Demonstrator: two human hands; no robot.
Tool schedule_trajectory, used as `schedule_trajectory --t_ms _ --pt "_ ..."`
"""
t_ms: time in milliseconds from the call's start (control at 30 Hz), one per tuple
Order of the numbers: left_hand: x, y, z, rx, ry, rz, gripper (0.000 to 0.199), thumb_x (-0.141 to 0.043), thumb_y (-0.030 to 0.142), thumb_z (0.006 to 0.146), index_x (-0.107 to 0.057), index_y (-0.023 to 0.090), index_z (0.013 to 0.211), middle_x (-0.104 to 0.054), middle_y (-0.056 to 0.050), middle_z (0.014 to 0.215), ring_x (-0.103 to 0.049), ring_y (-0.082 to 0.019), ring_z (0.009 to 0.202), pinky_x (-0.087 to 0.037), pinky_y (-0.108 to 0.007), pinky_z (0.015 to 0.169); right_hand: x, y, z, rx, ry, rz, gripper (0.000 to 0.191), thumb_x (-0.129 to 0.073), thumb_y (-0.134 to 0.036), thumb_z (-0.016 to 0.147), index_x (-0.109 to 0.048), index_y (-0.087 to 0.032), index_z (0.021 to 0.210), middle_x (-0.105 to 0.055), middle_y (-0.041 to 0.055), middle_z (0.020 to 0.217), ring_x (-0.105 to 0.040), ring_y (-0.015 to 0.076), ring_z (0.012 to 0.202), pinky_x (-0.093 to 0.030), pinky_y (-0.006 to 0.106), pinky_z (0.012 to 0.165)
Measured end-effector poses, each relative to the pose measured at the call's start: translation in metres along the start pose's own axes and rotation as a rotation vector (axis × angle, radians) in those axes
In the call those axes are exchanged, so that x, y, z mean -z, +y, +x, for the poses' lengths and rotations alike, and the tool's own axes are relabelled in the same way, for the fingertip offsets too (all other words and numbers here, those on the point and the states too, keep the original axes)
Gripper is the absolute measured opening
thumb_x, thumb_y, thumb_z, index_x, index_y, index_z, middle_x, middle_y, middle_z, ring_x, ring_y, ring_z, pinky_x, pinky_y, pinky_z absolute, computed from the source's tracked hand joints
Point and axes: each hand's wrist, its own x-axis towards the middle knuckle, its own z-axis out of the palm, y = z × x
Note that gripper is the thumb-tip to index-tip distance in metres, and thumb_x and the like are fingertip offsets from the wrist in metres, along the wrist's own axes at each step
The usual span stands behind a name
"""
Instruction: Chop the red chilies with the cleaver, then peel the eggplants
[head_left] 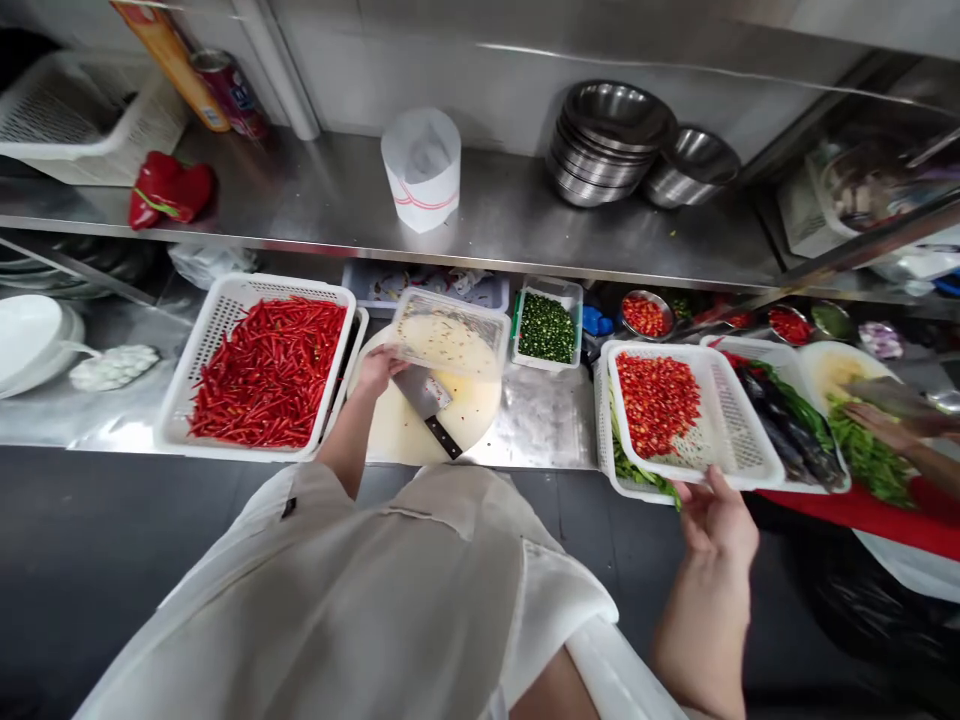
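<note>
My left hand [379, 368] is closed on the left edge of a clear plastic container [484, 350], which is tilted above a round cutting board [390, 425]. A few bits cling to the container. Below it on the board lies a cleaver [417, 392], its black handle toward me. Over on the right, my right hand [716, 515] grips the front rim of a white basket [731, 415] with chopped red chilies [656, 405] in its left part. That basket sits on another white basket [606, 440] with green leaves in it.
A basket of whole red chilies [270, 370] stands left of the board. Behind are a box of chopped green chilies [547, 328] and a steel shelf [502, 210] bearing stacked metal bowls [600, 150]. At far right, another person's hand [881, 425] is over greens.
</note>
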Motion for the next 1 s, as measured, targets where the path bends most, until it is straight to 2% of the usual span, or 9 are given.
schedule_trajectory --t_ms 167,267,367,467,533,600,733,833,1000 --pt "0.030 -0.012 -0.008 -0.042 0.289 0.092 0.004 -0.066 0.021 0.105 -0.063 0.021 0.108 -0.075 0.001 0.096 -0.079 -0.014 0.091 -0.069 -0.034 0.101 -0.028 0.020 -0.010 -0.064 0.044 0.015 0.024 -0.079 -0.024 0.092 -0.072 -0.019 0.113 -0.082 0.0029 0.106 -0.081 0.0188 0.085 -0.075 0.032 0.073" --pt "0.047 -0.018 -0.027 -0.063 0.419 0.410 0.029 -0.076 0.021 0.095 -0.063 0.022 0.121 -0.076 -0.003 0.113 -0.076 -0.023 0.121 -0.061 -0.049 0.119 -0.034 0.026 -0.016 -0.079 0.013 0.044 0.027 -0.081 -0.025 0.092 -0.072 -0.020 0.116 -0.083 0.0035 0.108 -0.082 0.0201 0.090 -0.075 0.034 0.076" --pt "0.048 -0.029 -0.050 -0.300 0.372 0.678 0.046 -0.083 0.028 0.088 -0.065 0.028 0.131 -0.071 -0.005 0.138 -0.057 -0.031 0.151 -0.041 -0.060 0.135 -0.033 0.028 -0.021 -0.083 -0.007 0.077 0.029 -0.082 -0.025 0.090 -0.073 -0.022 0.118 -0.083 0.0045 0.110 -0.083 0.0211 0.093 -0.074 0.033 0.076" --pt "-0.005 -0.046 -0.064 -0.565 0.014 0.966 0.030 -0.070 0.034 0.096 -0.073 0.030 0.125 -0.073 -0.007 0.136 -0.066 -0.033 0.138 -0.051 -0.054 0.128 -0.032 0.024 -0.023 -0.084 -0.006 0.085 0.029 -0.082 -0.025 0.091 -0.073 -0.024 0.118 -0.083 0.0044 0.108 -0.083 0.0219 0.094 -0.075 0.036 0.079" --pt "-0.070 -0.058 -0.065 -0.644 -0.363 1.115 0.028 -0.063 0.035 0.101 -0.077 0.029 0.124 -0.076 -0.010 0.132 -0.069 -0.031 0.134 -0.051 -0.045 0.127 -0.035 0.018 -0.021 -0.076 -0.025 0.073 0.030 -0.080 -0.025 0.092 -0.072 -0.025 0.121 -0.083 0.0037 0.108 -0.083 0.0223 0.096 -0.075 0.038 0.082" --pt "-0.145 -0.070 -0.060 -0.738 -0.645 1.231 0.044 -0.059 0.036 0.104 -0.071 0.022 0.144 -0.067 -0.013 0.151 -0.061 -0.031 0.145 -0.044 -0.040 0.131 -0.041 0.011 -0.018 -0.060 -0.048 0.061 0.030 -0.078 -0.024 0.094 -0.071 -0.026 0.123 -0.083 0.0032 0.109 -0.083 0.0226 0.099 -0.075 0.040 0.084" --pt "-0.258 -0.086 -0.043 -0.620 -0.703 1.428 0.072 -0.066 0.026 0.098 -0.049 0.012 0.167 -0.053 -0.022 0.166 -0.060 -0.035 0.147 -0.050 -0.042 0.123 -0.054 0.000 -0.015 -0.017 -0.076 0.042 0.028 -0.078 -0.024 0.092 -0.072 -0.025 0.119 -0.083 0.0023 0.107 -0.083 0.0222 0.096 -0.075 0.041 0.083" --pt "-0.286 -0.095 -0.034 -0.567 -0.696 1.497 0.071 -0.071 0.020 0.092 -0.055 0.004 0.159 -0.059 -0.029 0.154 -0.066 -0.039 0.138 -0.055 -0.044 0.115 -0.058 -0.004 -0.016 0.019 -0.056 0.028 0.028 -0.086 -0.029 0.085 -0.073 -0.024 0.109 -0.081 0.0005 0.101 -0.081 0.0194 0.085 -0.075 0.035 0.077" --pt "-0.278 -0.116 -0.039 -0.598 -0.817 1.468 0.050 -0.073 0.021 0.093 -0.070 0.009 0.141 -0.065 -0.026 0.145 -0.067 -0.038 0.134 -0.055 -0.044 0.114 -0.059 -0.006 -0.018 0.031 0.021 -0.032 0.033 -0.095 -0.035 0.075 -0.071 -0.022 0.094 -0.075 -0.0019 0.086 -0.074 0.0148 0.070 -0.070 0.025 0.062"
